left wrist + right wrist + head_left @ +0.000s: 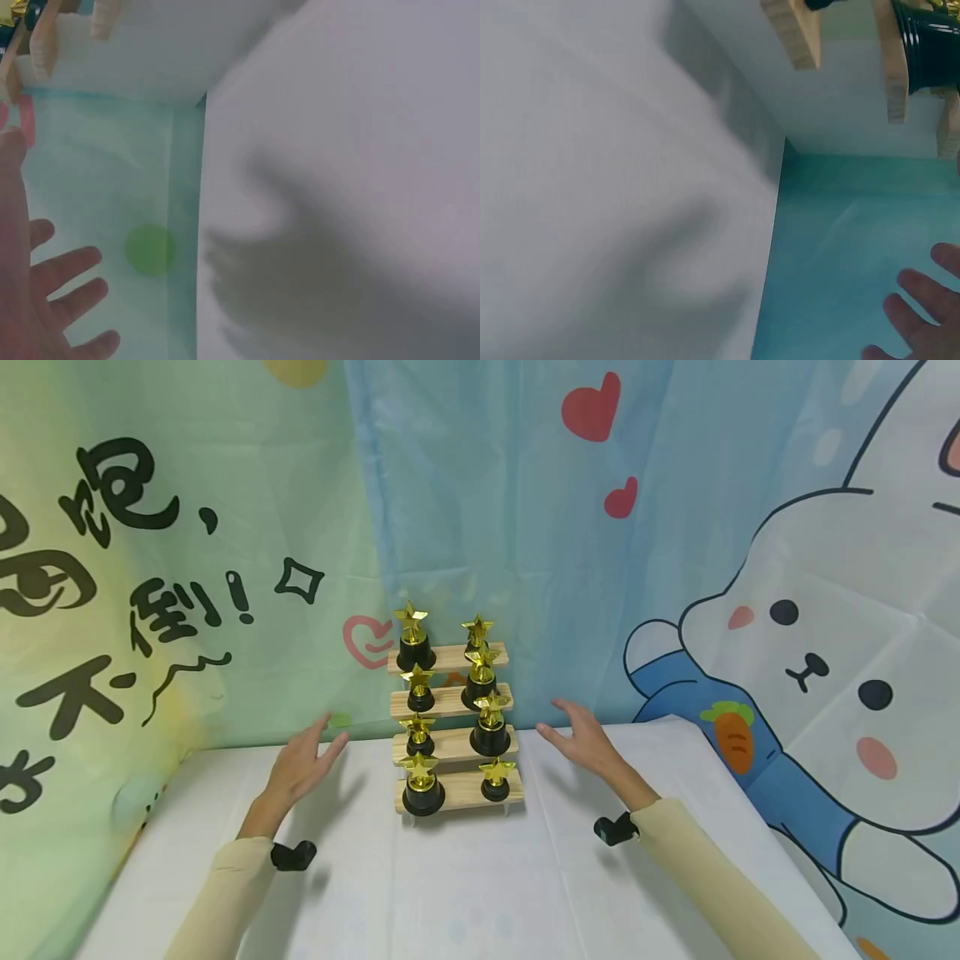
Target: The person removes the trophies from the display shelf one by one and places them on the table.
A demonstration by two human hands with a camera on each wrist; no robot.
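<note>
While poised at either side of the stand (pixel 459 790), nothing gripped and nothing touched. Off to one side, the left hand (pixel 298 764), empty, in a wide, relaxed spread; opposite, the right hand (pixel 589 746), just as wide and just as empty. In the left wrist view, fingers (pixel 81 300) fanned well apart; much the same in the right wrist view.

Between the hands, toward the back of the table (pixel 465 893) and before the backdrop (pixel 495 518): four stepped wooden tiers with eight gold-star trophies (pixel 423 789), two per tier, one left, one right. Mixed in size: bigger at bottom left, top left and on the right of both middle tiers; smaller at bottom right and on the left of both middle tiers. Top right one partly hidden, so hard to size. All apparently upright.

As for the step in hand, best judged a pause over a fully laid-out stand, with both hands ready near it. For a trophy, next move probably calls for coming in from the side and narrowing round one black base (pixel 490 742), clear of its neighbours. For the stand itself, even, gentle pressure from both sides, without tipping.
</note>
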